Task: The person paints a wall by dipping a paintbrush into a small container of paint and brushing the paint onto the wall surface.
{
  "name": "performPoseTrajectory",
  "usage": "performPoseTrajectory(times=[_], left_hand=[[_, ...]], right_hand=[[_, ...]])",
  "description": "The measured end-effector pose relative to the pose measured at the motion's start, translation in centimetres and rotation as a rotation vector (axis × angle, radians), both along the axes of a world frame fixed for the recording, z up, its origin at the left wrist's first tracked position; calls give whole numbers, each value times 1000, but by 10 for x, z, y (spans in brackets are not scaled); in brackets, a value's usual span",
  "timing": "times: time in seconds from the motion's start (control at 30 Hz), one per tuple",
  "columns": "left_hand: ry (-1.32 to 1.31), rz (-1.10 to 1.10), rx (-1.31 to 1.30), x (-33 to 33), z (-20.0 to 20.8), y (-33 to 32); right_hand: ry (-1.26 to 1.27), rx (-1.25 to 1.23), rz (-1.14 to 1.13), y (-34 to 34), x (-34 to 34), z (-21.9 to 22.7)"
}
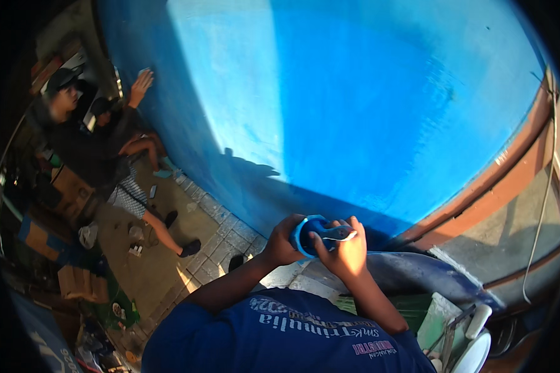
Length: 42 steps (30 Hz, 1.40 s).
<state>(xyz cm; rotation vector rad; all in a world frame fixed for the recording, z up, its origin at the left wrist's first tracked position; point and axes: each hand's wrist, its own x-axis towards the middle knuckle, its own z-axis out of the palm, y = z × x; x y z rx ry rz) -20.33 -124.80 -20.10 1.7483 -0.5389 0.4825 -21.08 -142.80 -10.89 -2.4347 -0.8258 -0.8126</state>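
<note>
My left hand point(282, 241) is closed around the side of a small, round, light blue tub point(297, 239) with darker blue paint inside. In my right hand point(348, 253) is a paintbrush point(336, 232), its fingers wrapped about the handle; the brush's lower end is down in the tub and its bristles are hidden. Both hands are together just in front of a large blue wall point(348, 124). A deeper blue patch covers the middle of the wall, with paler blue at both sides.
To the left a person point(84, 143) in dark clothes raises a hand to the wall, and another person point(146, 143) crouches behind. Cardboard boxes point(81, 283) lie on the floor at the left. A brown ledge point(479, 186) borders the wall on the right. A rope point(544, 217) hangs there.
</note>
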Motion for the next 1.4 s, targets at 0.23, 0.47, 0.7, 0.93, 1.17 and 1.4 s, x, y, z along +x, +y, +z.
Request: performPoseTrajectory(times=[0.23,0.47,0.7,0.93,1.17,1.4], left_hand=[[16,-105,-15,4,11,-11],[18,-116,-21,5,11,-20],[-18,-115,48,-7,18,-15],[7,-31,47,-19,16,-3],[26,-63,24,-21,17,11],[53,-133,59,-19,18,49]], right_hand=[[-22,34,-18,-7,-4,1],[61,120,-54,-14,-10,4],[79,143,2,-13,-9,2],[92,131,25,-2,-9,-3],[187,182,6,4,-18,5],[340,240,-166,41,-34,14]])
